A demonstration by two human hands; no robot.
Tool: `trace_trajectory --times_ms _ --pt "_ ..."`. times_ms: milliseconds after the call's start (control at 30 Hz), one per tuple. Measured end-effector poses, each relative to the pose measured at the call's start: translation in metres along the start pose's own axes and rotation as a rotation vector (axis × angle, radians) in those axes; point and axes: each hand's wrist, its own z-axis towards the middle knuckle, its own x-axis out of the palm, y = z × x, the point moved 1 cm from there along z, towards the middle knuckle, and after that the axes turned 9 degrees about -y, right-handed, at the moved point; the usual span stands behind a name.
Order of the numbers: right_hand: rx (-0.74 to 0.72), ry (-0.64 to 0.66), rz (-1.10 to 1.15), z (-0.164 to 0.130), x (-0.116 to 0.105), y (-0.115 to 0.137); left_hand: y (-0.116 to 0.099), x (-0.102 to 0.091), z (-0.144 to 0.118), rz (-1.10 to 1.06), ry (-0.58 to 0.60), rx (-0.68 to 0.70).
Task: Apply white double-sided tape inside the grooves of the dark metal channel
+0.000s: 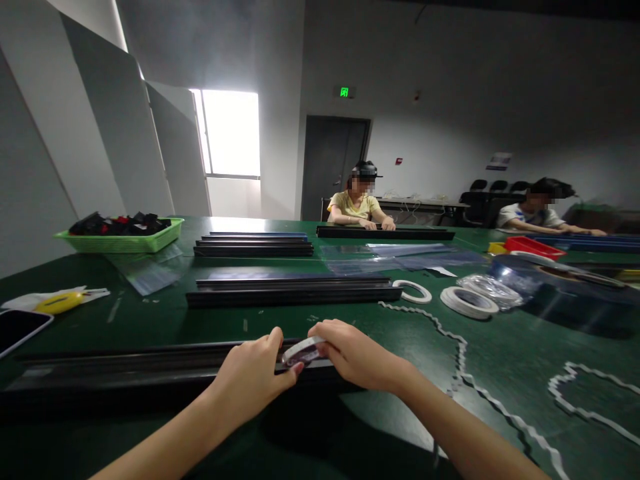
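In the head view, the right hand (355, 357) is closed on a roll of white tape (303, 347), its fingers curled around the edge. The left hand (250, 367) is just beside the roll, with its fingers bent over a long black bar (125, 377). I cannot tell if it is pinching anything. The roll is tilted between the two hands, over the bar, and the bar lies flat on the green counter (395, 340).

More black bars (300, 295) lie behind the hands. To the right are a thin white ring (419, 299), a fatter white roll (465, 311) and a wiggly white strip (463, 347). Far to the left are a yellow tool (59, 303), a phone (20, 330) and a green basket (133, 245) full of dark bits. Across the counter, a person in a yellow top (345, 205) has both hands on another black bar (420, 233).
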Motion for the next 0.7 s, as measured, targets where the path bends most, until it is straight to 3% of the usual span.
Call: trace_trajectory --times_ms 167,367,500,700 --pt "0.106 -0.067 0.040 -0.003 -0.026 -0.012 0.001 0.001 0.001 0.060 0.054 0.012" --pt "0.161 0.041 -0.101 -0.009 -0.042 -0.019 0.007 0.011 0.001 0.090 0.093 0.095" --pt "0.260 0.132 -0.184 -0.011 -0.044 -0.023 0.007 0.013 0.000 0.117 0.111 0.123" --pt "0.271 0.271 -0.222 -0.014 -0.045 -0.019 0.006 0.016 0.000 0.144 0.087 0.213"
